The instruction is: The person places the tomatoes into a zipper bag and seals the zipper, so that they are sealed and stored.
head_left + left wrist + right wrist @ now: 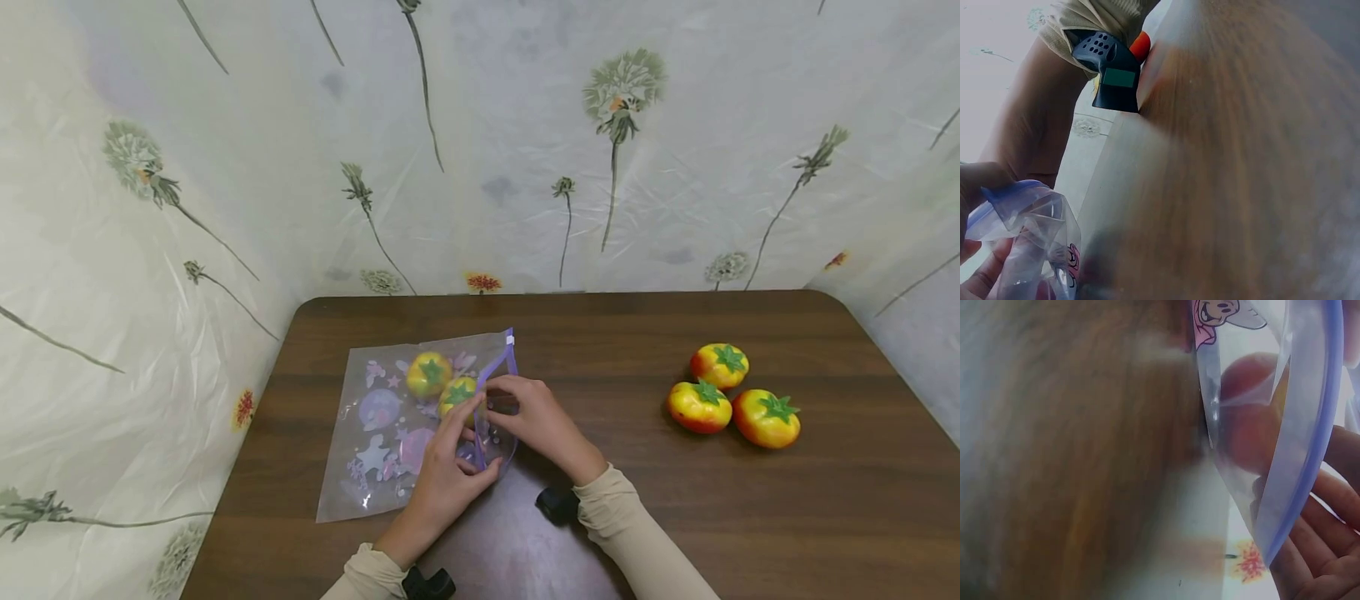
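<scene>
- The head view looks forward and down from above the near side of the counter (600,333), far enough off to take in the whole far edge and both far corners.
- The left wrist view sits low and close to the counter, its picture turned sideways, facing across toward the right forearm (1041,112).
- The right wrist view, also low and turned sideways, faces the mouth of the clear bag (341,492) from very near.
- All three share the bag's purple zip (1319,437); head and right wrist also share the round fruit (429,375) inside.
</scene>
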The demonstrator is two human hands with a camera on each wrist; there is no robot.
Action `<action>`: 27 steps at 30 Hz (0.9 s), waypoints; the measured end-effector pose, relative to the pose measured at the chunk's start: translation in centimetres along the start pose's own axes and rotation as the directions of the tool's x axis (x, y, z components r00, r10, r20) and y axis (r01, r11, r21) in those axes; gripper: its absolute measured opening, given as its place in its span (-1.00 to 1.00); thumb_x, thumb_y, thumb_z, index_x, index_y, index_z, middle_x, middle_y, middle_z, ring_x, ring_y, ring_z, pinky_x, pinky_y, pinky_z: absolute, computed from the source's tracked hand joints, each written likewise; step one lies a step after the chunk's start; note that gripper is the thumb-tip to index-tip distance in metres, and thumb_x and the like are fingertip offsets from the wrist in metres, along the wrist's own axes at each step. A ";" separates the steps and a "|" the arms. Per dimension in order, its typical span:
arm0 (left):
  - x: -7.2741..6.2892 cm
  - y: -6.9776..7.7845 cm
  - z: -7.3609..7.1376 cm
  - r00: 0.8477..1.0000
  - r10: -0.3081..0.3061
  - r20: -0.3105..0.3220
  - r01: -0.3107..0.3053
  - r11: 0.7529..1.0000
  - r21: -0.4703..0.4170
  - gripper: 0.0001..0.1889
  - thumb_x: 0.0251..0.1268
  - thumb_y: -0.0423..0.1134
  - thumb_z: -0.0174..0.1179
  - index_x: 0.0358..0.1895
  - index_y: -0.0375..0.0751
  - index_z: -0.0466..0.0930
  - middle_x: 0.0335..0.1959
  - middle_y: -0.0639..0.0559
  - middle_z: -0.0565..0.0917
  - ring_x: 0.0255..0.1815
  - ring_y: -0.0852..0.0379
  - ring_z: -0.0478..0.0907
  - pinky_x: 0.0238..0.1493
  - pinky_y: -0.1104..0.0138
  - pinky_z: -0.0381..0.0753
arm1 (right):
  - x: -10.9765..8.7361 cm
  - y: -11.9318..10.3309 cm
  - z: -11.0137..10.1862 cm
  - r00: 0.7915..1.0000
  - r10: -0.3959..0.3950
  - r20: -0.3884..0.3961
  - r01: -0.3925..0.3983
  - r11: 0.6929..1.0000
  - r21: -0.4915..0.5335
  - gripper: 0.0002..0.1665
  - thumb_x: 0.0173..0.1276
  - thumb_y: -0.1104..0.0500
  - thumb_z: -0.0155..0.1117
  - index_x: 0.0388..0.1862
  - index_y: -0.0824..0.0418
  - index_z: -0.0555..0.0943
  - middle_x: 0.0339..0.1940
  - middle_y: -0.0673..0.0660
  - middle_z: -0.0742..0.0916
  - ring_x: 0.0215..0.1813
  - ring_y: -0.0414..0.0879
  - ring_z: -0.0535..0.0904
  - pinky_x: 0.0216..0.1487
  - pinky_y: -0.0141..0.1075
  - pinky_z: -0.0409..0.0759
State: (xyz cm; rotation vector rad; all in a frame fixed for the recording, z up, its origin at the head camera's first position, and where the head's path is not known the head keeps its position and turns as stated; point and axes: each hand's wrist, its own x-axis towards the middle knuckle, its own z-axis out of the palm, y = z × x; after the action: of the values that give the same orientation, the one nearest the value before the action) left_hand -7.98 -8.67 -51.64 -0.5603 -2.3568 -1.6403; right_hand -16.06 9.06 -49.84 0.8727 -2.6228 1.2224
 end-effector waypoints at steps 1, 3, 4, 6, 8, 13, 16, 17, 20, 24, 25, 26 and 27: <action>0.0 0.0 0.0 1.000 0.004 0.001 -0.004 1.000 0.001 -0.04 -0.01 -0.54 0.51 0.54 -0.08 0.32 0.40 -0.14 0.49 -0.11 -0.06 0.61 -0.52 0.49 0.71 | 0.0 -0.1 0.0 1.000 0.004 0.002 -0.004 1.000 0.002 -0.61 0.21 0.28 0.57 0.04 0.25 0.74 -0.02 0.16 0.83 0.00 0.00 0.80 0.04 -0.16 0.79; 0.0 -0.1 0.0 1.000 0.010 0.002 -0.010 1.000 0.006 -0.04 -0.01 -0.53 0.51 0.55 -0.07 0.31 0.41 -0.14 0.49 -0.11 -0.03 0.60 -0.52 0.49 0.71 | 0.1 -0.2 0.1 1.000 0.005 0.005 -0.005 1.000 0.007 -0.62 0.20 0.29 0.57 0.01 0.26 0.73 -0.03 0.17 0.83 -0.02 0.00 0.80 0.02 -0.16 0.79; 0.0 -0.1 0.0 1.000 0.015 0.001 -0.015 1.000 0.012 -0.04 0.00 -0.52 0.51 0.55 -0.06 0.31 0.41 -0.13 0.49 -0.11 -0.01 0.59 -0.51 0.50 0.70 | 0.2 -0.2 0.2 1.000 0.009 0.008 -0.010 1.000 0.008 -0.63 0.20 0.30 0.56 0.00 0.26 0.73 -0.03 0.18 0.83 -0.02 0.01 0.80 0.02 -0.16 0.79; 0.0 -0.2 0.0 1.000 0.023 -0.001 -0.023 0.999 0.022 -0.03 0.00 -0.51 0.51 0.56 -0.05 0.30 0.42 -0.10 0.48 -0.11 0.02 0.58 -0.51 0.51 0.70 | 0.3 -0.4 0.2 1.000 0.016 0.014 -0.016 1.000 0.011 -0.65 0.20 0.30 0.56 -0.02 0.26 0.73 -0.03 0.19 0.82 -0.02 0.02 0.80 0.02 -0.17 0.80; 0.0 -0.3 0.1 1.000 0.025 -0.001 -0.025 0.999 0.029 -0.03 0.00 -0.50 0.52 0.56 -0.02 0.29 0.43 -0.07 0.47 -0.10 0.04 0.57 -0.51 0.51 0.70 | 0.4 -0.4 0.3 1.000 0.020 0.019 -0.020 1.000 0.022 -0.68 0.20 0.31 0.55 -0.05 0.27 0.72 -0.05 0.19 0.82 -0.03 0.03 0.81 0.01 -0.18 0.80; 0.0 -0.3 0.1 1.000 0.011 0.005 -0.012 1.000 0.027 -0.03 0.01 -0.48 0.53 0.56 -0.01 0.29 0.41 -0.02 0.47 -0.08 0.05 0.56 -0.51 0.49 0.71 | 0.4 -0.4 0.5 0.999 0.033 0.029 -0.035 0.998 0.053 -0.77 0.21 0.34 0.53 -0.16 0.25 0.69 -0.11 0.19 0.82 -0.05 0.07 0.82 -0.02 -0.20 0.81; 0.0 -0.2 0.0 1.000 0.012 0.005 -0.012 1.000 0.025 -0.04 0.01 -0.49 0.53 0.56 -0.04 0.30 0.41 -0.05 0.48 -0.08 0.04 0.56 -0.51 0.49 0.71 | 0.4 -0.4 0.6 0.999 0.032 0.032 -0.033 0.998 0.059 -0.78 0.22 0.34 0.52 -0.17 0.25 0.69 -0.12 0.20 0.82 -0.06 0.08 0.82 -0.02 -0.22 0.81; -0.1 -0.1 0.0 1.000 0.016 0.005 -0.016 1.000 0.027 -0.04 0.01 -0.49 0.52 0.56 -0.06 0.30 0.41 -0.07 0.47 -0.08 0.04 0.56 -0.51 0.49 0.70 | 0.4 -0.4 0.6 0.999 0.031 0.033 -0.033 0.998 0.059 -0.78 0.22 0.34 0.52 -0.16 0.26 0.69 -0.12 0.20 0.82 -0.05 0.09 0.82 -0.02 -0.23 0.81; 0.0 -0.1 0.0 1.000 0.026 0.005 -0.026 0.999 0.030 -0.05 0.01 -0.50 0.52 0.55 -0.12 0.30 0.42 -0.13 0.47 -0.08 0.04 0.57 -0.51 0.51 0.70 | 0.3 -0.4 0.5 0.999 0.028 0.034 -0.030 0.997 0.065 -0.75 0.24 0.35 0.51 -0.10 0.27 0.70 -0.08 0.21 0.82 -0.04 0.09 0.82 0.00 -0.24 0.81; 0.0 -0.2 0.1 1.000 0.028 0.002 -0.028 0.999 0.029 -0.05 0.01 -0.51 0.51 0.55 -0.12 0.30 0.43 -0.13 0.47 -0.09 0.02 0.57 -0.51 0.51 0.70 | 0.0 -0.3 0.3 0.999 0.025 0.031 -0.027 0.997 0.069 -0.69 0.25 0.32 0.52 -0.02 0.26 0.72 -0.02 0.21 0.82 0.00 0.08 0.82 0.04 -0.22 0.80; 0.0 -0.2 0.1 1.000 0.028 0.000 -0.028 0.999 0.028 -0.05 0.01 -0.51 0.51 0.55 -0.10 0.31 0.43 -0.12 0.47 -0.09 0.00 0.58 -0.51 0.50 0.70 | 0.0 -0.3 0.2 0.999 0.024 0.030 -0.026 0.997 0.071 -0.67 0.25 0.32 0.53 0.00 0.26 0.72 -0.01 0.21 0.82 0.01 0.07 0.81 0.05 -0.21 0.80; 0.0 -0.2 0.1 1.000 0.026 -0.001 -0.026 0.999 0.027 -0.05 0.01 -0.51 0.52 0.55 -0.09 0.31 0.43 -0.11 0.47 -0.10 -0.01 0.58 -0.50 0.50 0.71 | -0.1 -0.3 0.1 0.999 0.022 0.028 -0.024 0.997 0.068 -0.65 0.25 0.31 0.53 0.02 0.25 0.72 -0.01 0.21 0.82 0.02 0.07 0.81 0.06 -0.20 0.79; 0.0 -0.2 0.0 1.000 0.026 -0.002 -0.026 0.999 0.025 -0.04 0.00 -0.52 0.52 0.55 -0.08 0.31 0.43 -0.10 0.47 -0.10 -0.02 0.59 -0.50 0.49 0.71 | -0.2 -0.3 0.1 0.999 0.021 0.026 -0.023 0.997 0.070 -0.64 0.26 0.30 0.53 0.04 0.25 0.73 0.00 0.21 0.82 0.02 0.07 0.81 0.07 -0.20 0.79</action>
State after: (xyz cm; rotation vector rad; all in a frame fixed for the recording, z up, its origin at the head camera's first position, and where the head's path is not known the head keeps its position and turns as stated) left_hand -8.05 -8.71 -51.88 -0.5807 -2.3548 -1.5976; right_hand -15.66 8.95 -49.74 0.8788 -2.6305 1.3254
